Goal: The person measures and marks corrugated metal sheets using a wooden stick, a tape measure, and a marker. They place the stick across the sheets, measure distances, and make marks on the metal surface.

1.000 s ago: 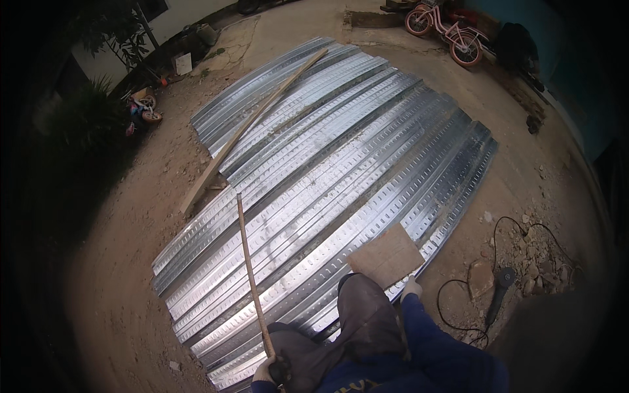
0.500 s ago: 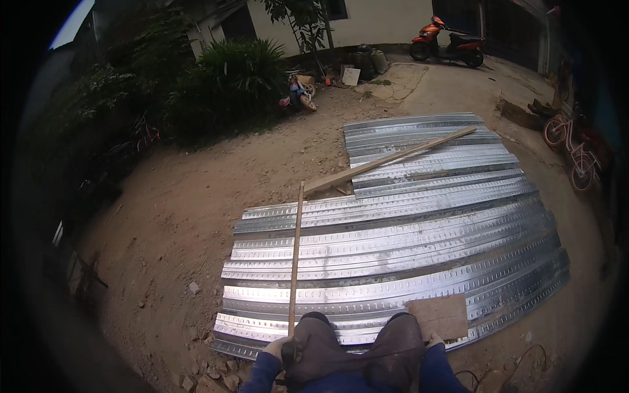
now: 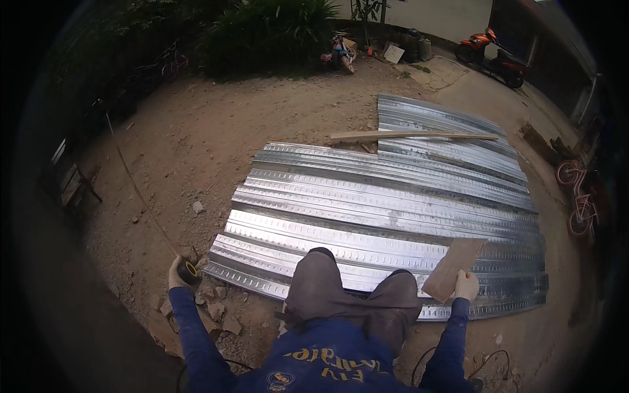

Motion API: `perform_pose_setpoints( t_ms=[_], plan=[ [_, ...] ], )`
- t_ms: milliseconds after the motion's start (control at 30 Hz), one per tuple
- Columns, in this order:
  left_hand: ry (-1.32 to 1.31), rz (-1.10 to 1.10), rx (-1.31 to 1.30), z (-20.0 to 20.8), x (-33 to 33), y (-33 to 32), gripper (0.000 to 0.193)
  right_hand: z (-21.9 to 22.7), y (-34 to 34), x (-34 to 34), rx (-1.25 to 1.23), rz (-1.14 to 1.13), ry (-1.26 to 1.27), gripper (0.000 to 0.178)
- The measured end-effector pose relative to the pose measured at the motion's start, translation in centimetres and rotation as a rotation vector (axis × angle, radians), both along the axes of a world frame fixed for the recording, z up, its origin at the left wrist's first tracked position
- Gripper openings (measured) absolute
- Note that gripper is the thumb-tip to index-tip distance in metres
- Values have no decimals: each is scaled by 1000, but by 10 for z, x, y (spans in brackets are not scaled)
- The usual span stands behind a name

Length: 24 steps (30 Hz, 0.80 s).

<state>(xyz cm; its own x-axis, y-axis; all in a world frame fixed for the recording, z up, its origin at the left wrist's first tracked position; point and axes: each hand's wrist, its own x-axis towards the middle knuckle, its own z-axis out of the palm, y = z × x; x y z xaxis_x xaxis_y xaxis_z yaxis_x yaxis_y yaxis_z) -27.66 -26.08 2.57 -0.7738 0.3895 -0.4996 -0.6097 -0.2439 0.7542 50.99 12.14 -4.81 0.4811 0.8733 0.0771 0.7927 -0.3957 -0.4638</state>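
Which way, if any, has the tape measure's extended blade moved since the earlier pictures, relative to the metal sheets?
Yes. The tape blade earlier lay across the corrugated metal sheets; now it runs over bare dirt off their left edge, from the case in the left hand.

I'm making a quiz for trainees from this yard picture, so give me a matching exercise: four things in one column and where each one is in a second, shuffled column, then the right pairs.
Things:
1. tape measure
2. wooden board
3. long plank
4. motorbike

Places:
A. lying across the far end of the metal sheets
B. in the left hand, at the near left corner of the sheets
C. parked at the far right, by the wall
D. in the right hand, resting on the sheets

Pairs: 1-B, 2-D, 3-A, 4-C
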Motion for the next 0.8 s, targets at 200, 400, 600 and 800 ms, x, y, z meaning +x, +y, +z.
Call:
perform_pose_setpoints(
  t_ms=[200, 400, 600, 800],
  plan=[
    [-18, -29, -105, 0, -48, -33, 29, 20, -37, -29, -208, 331, -343, 40],
    [-12, -308, -457, 26, -37, -53, 33, -23, -35, -47, -309, 500, -449, 40],
    [-177, -265, -564, 35, -40, -132, 32, -15, -23, -53, -513, 645, -491, 45],
    [-447, -131, -515, 45, 104, -162, 29, 31, 5, -47, -527, 734, -472, 47]
  ],
)
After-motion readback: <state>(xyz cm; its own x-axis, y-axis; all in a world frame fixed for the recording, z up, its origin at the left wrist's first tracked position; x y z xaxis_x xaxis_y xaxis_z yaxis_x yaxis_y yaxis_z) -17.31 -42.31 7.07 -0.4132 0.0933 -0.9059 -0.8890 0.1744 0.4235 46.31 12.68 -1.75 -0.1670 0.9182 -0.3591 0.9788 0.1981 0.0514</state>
